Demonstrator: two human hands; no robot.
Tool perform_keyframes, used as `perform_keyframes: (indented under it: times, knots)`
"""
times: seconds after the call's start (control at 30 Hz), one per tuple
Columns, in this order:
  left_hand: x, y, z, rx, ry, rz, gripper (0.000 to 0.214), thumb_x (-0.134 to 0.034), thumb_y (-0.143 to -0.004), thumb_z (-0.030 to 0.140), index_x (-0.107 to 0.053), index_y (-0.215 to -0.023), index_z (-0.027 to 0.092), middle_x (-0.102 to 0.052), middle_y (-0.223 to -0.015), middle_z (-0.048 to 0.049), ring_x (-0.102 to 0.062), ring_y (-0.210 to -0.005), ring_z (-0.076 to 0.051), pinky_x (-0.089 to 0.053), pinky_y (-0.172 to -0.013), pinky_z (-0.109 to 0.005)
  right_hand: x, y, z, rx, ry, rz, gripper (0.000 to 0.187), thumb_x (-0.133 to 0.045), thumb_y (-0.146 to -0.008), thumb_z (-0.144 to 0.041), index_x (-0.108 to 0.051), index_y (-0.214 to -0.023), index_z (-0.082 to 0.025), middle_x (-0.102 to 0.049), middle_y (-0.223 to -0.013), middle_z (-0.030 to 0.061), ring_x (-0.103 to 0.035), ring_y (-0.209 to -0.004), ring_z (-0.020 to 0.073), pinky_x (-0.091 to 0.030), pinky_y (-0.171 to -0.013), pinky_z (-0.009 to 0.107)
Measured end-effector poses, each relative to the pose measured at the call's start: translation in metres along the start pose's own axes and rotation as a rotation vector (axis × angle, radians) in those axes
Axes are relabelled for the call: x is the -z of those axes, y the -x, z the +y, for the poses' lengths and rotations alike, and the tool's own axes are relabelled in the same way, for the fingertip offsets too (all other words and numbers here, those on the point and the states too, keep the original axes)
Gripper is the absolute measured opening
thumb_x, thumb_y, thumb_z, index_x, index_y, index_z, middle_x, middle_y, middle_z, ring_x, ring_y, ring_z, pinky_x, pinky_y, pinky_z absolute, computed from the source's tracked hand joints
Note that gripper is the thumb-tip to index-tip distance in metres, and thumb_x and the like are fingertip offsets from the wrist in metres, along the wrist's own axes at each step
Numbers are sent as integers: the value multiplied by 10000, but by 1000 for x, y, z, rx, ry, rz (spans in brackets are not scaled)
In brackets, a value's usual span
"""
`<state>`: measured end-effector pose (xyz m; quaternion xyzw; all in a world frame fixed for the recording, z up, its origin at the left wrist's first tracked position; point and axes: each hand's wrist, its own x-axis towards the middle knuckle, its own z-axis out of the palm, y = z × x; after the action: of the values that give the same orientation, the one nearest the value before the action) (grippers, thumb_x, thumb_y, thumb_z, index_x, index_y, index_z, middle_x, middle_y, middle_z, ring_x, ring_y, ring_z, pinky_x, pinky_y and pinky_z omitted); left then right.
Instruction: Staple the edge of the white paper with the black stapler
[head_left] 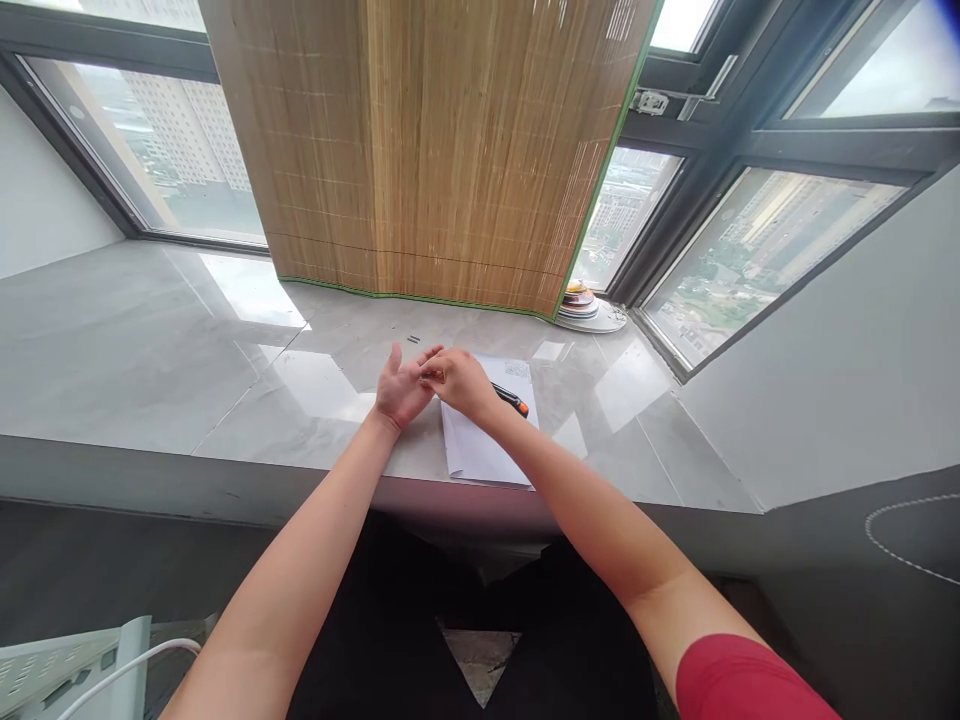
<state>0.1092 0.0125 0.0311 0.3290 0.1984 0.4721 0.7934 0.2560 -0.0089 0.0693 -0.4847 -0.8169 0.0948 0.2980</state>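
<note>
My left hand [405,388] is held palm up above the sill, thumb spread out and fingers stretched. Over its fingers is my right hand [461,382], fingertips pinched together at the left palm. Whatever sits in that pinch is too small to make out. White folded paper [484,445] lies on the sill under and beside my right hand. On the paper rests a black and orange tool [511,400], looking like a utility knife, partly hidden by my right wrist. Two small dark strips [413,339] lie just beyond my left hand.
The grey tiled sill [135,360] ends at a front edge near my forearms. A bamboo mat [450,150] with green edging hangs behind it. Stacked plates or discs [589,312] stand in the right corner by the windows. A white slatted object [75,665] with a cable is at lower left.
</note>
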Motion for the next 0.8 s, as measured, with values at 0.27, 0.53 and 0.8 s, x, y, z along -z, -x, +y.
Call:
perform_keyframes:
  times: [0.27, 0.53, 0.8]
  knots:
    - [12, -6, 1, -287, 347, 228, 431, -519, -1123, 445, -564, -767, 207, -677, -798, -43, -691, -748, -148, -576, -728, -278, 45, 40, 46, -61, -72, 394, 42, -819, -934, -243, -842, -967, -254, -832, -954, 27, -681, -794, 213, -534, -863, 363]
    - [30, -5, 7, -434, 415, 244, 508, -514, -1030, 242, -132, -695, 219, -189, -587, 47, -239, -467, -95, -236, -431, -271, 116, 68, 214, -675, 193, 673, 267, -689, -947, -403, -812, -852, -186, -742, -730, 73, -636, -714, 256, -499, -891, 422]
    - [31, -7, 6, -430, 356, 249, 518, -568, -972, 239, -123, -706, 216, -177, -597, 48, -227, -484, -95, -236, -438, -270, 83, 55, 256, -691, 270, 310, 162, -665, -890, -207, -813, -826, -185, -805, -1001, 140, -692, -944, 268, -501, -917, 362]
